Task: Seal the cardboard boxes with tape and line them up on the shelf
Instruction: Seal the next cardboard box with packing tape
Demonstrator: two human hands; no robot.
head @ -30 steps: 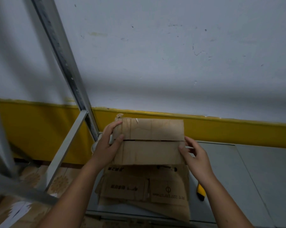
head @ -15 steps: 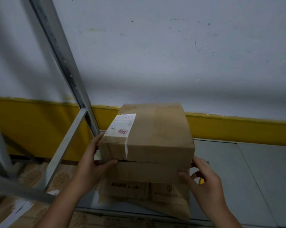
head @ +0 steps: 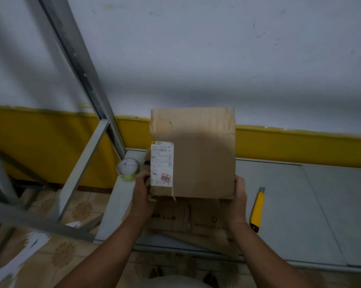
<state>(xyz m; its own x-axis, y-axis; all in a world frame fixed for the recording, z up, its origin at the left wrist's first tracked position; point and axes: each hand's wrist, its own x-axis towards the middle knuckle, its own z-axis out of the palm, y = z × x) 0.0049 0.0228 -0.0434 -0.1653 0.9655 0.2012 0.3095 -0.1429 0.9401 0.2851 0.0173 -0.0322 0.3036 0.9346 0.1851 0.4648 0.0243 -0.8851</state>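
I hold a brown cardboard box above the grey shelf surface, its broad face toward me with a white shipping label on its left part. My left hand grips the box's lower left edge. My right hand grips its lower right corner. Under the box lies a stack of flattened cardboard with printed marks. A roll of clear tape sits on the shelf just left of the box.
A yellow utility knife lies on the shelf right of my right hand. A metal shelf upright and a slanted brace stand to the left. Behind is a grey wall with a yellow band. Tiled floor and white paper scraps show lower left.
The box has been rotated in my hands from its flap side to its labelled broad face, and lifted. The tape roll and the knife have come into full view.
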